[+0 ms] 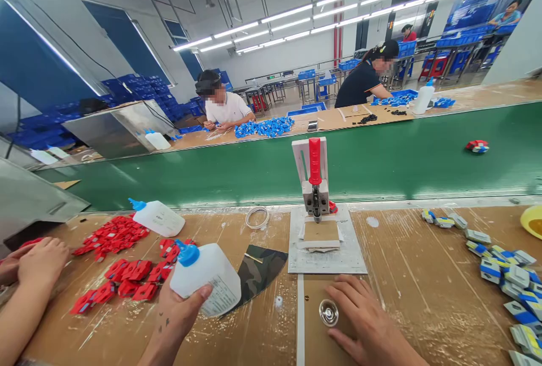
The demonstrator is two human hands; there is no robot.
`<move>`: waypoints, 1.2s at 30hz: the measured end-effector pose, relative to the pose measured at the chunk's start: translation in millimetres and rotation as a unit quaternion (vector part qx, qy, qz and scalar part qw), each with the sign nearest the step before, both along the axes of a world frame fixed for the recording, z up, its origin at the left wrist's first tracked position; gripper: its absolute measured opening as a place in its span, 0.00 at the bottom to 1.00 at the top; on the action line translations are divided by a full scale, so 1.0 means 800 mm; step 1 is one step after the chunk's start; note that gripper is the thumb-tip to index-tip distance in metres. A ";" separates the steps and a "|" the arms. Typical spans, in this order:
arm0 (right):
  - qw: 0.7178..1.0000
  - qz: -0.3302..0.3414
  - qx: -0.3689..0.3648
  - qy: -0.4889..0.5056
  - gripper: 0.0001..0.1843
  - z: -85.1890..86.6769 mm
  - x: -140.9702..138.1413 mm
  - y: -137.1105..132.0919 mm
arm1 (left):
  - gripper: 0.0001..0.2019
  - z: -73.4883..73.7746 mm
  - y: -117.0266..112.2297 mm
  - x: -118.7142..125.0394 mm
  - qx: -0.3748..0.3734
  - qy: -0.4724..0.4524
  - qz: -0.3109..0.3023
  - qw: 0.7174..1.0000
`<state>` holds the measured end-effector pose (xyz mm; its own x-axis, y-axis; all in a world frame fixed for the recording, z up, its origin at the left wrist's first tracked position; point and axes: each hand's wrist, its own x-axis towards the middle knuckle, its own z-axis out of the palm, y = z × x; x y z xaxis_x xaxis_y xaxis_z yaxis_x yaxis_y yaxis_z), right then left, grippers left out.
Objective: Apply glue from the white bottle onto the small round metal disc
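Brown bench (pixel 423 292): red parts (pixel 136 271) lie near the held bottle (pixel 218 282) (clamp (pixel 314 162) beyond).

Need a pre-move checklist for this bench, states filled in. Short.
1. White bottle held in left hand: ok.
2. Blue nozzle open or sealed: cannot tell.
3. Clear round part lying on the brown board, beside the right hand: ok.
4. Right fingers touching that part: cannot tell.
5. Clamp's red handle upright: ok.
6. Tabletop clean: not ok, white spots and smears show.
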<state>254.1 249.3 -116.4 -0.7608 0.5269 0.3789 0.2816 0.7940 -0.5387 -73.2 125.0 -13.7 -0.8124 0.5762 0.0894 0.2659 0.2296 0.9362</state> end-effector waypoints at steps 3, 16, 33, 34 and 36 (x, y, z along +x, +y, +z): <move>0.998 -0.029 -0.015 0.058 0.26 -0.005 0.014 0.016 | 0.41 0.021 -0.005 0.009 -0.096 -0.002 -0.084 0.992; 0.980 -0.072 -0.099 0.155 0.13 0.007 0.026 0.035 | 0.20 0.052 0.046 0.128 -0.504 0.128 -0.463 0.718; 0.982 -0.063 -0.058 0.169 0.08 0.034 0.029 0.032 | 0.21 0.094 0.102 0.170 -0.618 0.310 -0.441 0.572; 0.982 -0.062 -0.056 0.171 0.08 0.034 0.029 0.031 | 0.21 0.096 0.104 0.172 -0.621 0.313 -0.442 0.566; 0.981 -0.062 -0.048 0.179 0.07 0.035 0.029 0.031 | 0.21 0.099 0.108 0.176 -0.623 0.326 -0.441 0.557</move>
<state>277.3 273.7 -88.3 -0.5160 0.6532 0.5541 0.1519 0.7064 -0.6913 67.3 211.6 65.5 -0.1932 0.6700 -0.7168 0.9805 0.1048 -0.1664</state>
